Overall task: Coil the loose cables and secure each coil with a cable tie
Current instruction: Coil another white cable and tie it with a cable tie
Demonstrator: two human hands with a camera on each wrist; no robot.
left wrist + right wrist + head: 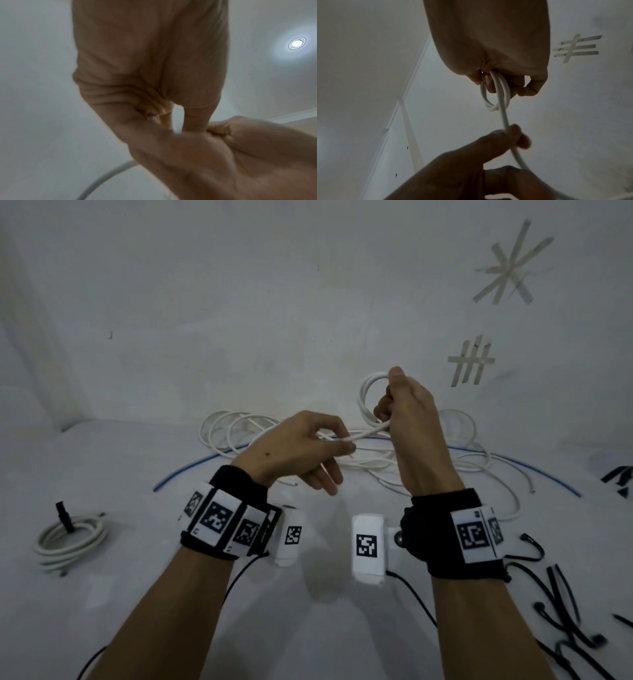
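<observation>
So the right hand [407, 419] is up off the table clutching a small started coil [368, 398] of white cable [363, 434], loops standing upright just left of its fingers; the left hand [294, 450] sits a bit lower and to the left, pinching the same cable, which runs nearly straight left-to-right between the two. The rest trails down into the loose pile [239, 433] on the far side of the table [325, 604]; I'd guess the left feeds the next loop rightward; a finished coil [68, 537] lies near left, black cable ties [561, 607] near right.
</observation>
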